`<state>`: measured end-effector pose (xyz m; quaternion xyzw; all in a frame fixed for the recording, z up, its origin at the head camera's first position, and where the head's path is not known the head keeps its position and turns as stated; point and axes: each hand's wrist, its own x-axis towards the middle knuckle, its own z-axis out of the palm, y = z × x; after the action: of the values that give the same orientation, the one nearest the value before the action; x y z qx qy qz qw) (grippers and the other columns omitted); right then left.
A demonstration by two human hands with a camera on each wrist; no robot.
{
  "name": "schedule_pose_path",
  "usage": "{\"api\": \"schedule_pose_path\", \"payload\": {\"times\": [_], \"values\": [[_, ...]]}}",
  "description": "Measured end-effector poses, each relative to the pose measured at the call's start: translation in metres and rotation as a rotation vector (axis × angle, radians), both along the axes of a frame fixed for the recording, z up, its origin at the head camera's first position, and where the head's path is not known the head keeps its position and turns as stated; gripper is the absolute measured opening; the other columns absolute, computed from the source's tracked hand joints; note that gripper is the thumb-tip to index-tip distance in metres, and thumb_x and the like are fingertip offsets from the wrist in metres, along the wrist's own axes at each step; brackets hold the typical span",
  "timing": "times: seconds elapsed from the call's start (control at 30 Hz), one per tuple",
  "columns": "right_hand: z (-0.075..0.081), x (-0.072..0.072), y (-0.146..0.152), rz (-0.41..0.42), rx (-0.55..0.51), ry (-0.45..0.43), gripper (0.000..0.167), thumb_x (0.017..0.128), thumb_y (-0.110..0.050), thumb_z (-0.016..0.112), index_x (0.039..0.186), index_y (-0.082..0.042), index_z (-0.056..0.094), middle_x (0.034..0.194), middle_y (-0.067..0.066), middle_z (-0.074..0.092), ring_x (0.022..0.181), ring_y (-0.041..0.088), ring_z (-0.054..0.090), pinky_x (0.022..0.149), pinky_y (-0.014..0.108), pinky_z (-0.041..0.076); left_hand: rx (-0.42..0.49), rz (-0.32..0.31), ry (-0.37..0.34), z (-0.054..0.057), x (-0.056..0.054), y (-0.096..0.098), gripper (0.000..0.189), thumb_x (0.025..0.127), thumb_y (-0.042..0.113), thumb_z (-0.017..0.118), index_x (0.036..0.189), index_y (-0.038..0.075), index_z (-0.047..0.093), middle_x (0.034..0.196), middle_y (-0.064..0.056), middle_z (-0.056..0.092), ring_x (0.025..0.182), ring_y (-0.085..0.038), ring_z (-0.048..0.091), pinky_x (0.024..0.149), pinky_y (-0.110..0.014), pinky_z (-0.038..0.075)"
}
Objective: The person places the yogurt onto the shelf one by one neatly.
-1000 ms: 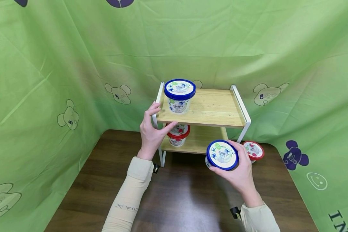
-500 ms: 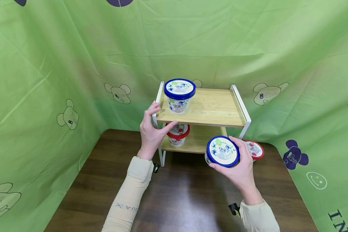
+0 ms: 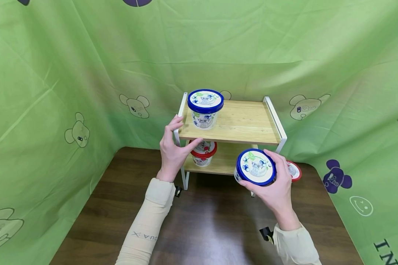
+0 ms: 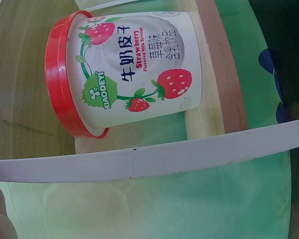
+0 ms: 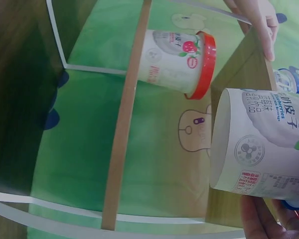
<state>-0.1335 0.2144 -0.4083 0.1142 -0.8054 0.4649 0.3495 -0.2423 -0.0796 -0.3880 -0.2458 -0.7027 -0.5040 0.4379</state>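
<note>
My right hand (image 3: pixel 278 184) grips a white tub with a blue lid and blueberry print (image 3: pixel 256 167), tilted in front of the shelf's right side. In the right wrist view this blueberry tub (image 5: pixel 264 144) shows its side and base beside the upper board. My left hand (image 3: pixel 174 149) holds the two-tier shelf (image 3: pixel 245 123) at its front left corner, fingers at the white frame, thumb along the board's front edge. Another blue-lidded tub (image 3: pixel 205 110) stands upright on the top board's left. Below it, a red-lidded strawberry tub (image 3: pixel 203 158) sits on the lower board.
A second red-lidded tub (image 3: pixel 294 171) stands right of the shelf, partly hidden behind my right hand. The shelf's white metal frame (image 3: pixel 275 119) rises at both sides. Green printed cloth (image 3: pixel 136 55) surrounds the dark wooden table (image 3: pixel 199 221).
My right hand has lifted the blueberry tub slightly, toward the shelf, covering more of the red-lidded tub at the right. My left hand keeps its place at the shelf corner.
</note>
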Motion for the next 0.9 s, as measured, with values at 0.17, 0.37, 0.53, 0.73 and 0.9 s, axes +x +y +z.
{"api": "schedule_pose_path", "payload": {"times": [0.17, 0.37, 0.53, 0.73, 0.9], "values": [[0.004, -0.001, -0.002, 0.000, -0.020, -0.012, 0.107, 0.045, -0.013, 0.104, 0.141, -0.016, 0.058, 0.133, 0.002, 0.059, 0.117, 0.017, 0.051, 0.094, 0.024, 0.040, -0.001, 0.006, 0.001, 0.000, 0.000, 0.000, 0.073, 0.068, 0.014, 0.098, 0.123, -0.001, 0.052, 0.142, -0.015, 0.058, 0.141, -0.025, 0.044, 0.114, -0.042, 0.038], [0.008, -0.001, -0.005, -0.021, -0.029, -0.007, 0.107, 0.042, -0.007, 0.103, 0.139, -0.010, 0.058, 0.131, 0.007, 0.059, 0.116, 0.013, 0.050, 0.092, 0.021, 0.040, -0.003, 0.008, -0.002, 0.002, 0.001, 0.000, 0.073, 0.068, 0.015, 0.098, 0.123, -0.001, 0.052, 0.141, -0.016, 0.059, 0.141, -0.024, 0.044, 0.114, -0.042, 0.038], [0.037, 0.013, -0.021, -0.013, -0.039, 0.020, 0.099, 0.045, -0.001, 0.099, 0.135, 0.003, 0.058, 0.128, 0.021, 0.058, 0.114, 0.011, 0.049, 0.092, 0.020, 0.038, -0.001, 0.006, -0.015, 0.002, 0.001, 0.000, 0.072, 0.069, 0.015, 0.097, 0.122, -0.001, 0.052, 0.141, -0.015, 0.058, 0.141, -0.024, 0.044, 0.114, -0.043, 0.038], [0.049, 0.017, -0.027, 0.004, -0.061, 0.053, 0.095, 0.045, 0.003, 0.096, 0.131, 0.009, 0.056, 0.126, 0.025, 0.056, 0.114, 0.014, 0.050, 0.093, 0.021, 0.039, 0.012, 0.001, -0.008, 0.001, 0.001, 0.001, 0.072, 0.068, 0.012, 0.098, 0.122, 0.000, 0.052, 0.141, -0.013, 0.059, 0.141, -0.025, 0.045, 0.114, -0.043, 0.037], [0.055, 0.016, -0.028, 0.012, -0.066, 0.063, 0.096, 0.046, 0.003, 0.097, 0.131, 0.011, 0.054, 0.127, 0.027, 0.055, 0.115, 0.016, 0.051, 0.095, 0.023, 0.039, 0.015, -0.001, -0.002, 0.001, 0.001, 0.001, 0.072, 0.068, 0.013, 0.098, 0.122, 0.000, 0.053, 0.141, -0.014, 0.059, 0.140, -0.025, 0.045, 0.114, -0.043, 0.038]]}}
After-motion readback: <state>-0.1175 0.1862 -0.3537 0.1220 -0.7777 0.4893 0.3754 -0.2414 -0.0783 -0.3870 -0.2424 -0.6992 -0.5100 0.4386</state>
